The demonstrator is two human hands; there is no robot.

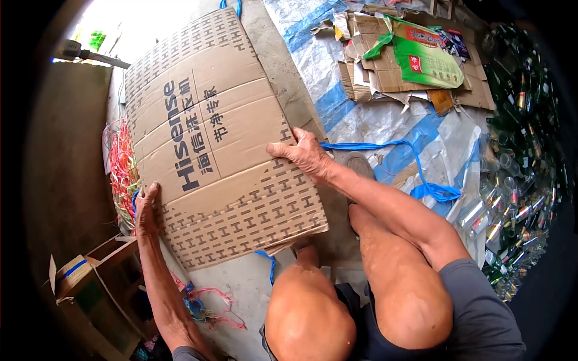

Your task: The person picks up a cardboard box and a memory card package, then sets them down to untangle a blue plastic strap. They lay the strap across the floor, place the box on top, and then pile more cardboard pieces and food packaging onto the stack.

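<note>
A large flattened cardboard box point(241, 114) printed "Hisense" lies tilted in front of my knees. My left hand point(146, 207) grips its left edge, thumb on top and fingers hidden beneath. On the opposite edge, my right hand point(304, 156) holds on with the thumb over the printed face and the other fingers mostly out of sight. Layered cardboard edges show at the near corner. Blue strap point(385, 144) runs out from under the right side, and more blue strap point(269, 265) shows below the near edge.
On a blue-and-white tarp point(337, 120) sits a pile of flattened cardboard point(367, 54) with a green printed bag point(421, 54). Many glass bottles point(524, 138) are heaped at the right. Pink and red string point(120, 162) lies at the left, near an open carton point(90, 301).
</note>
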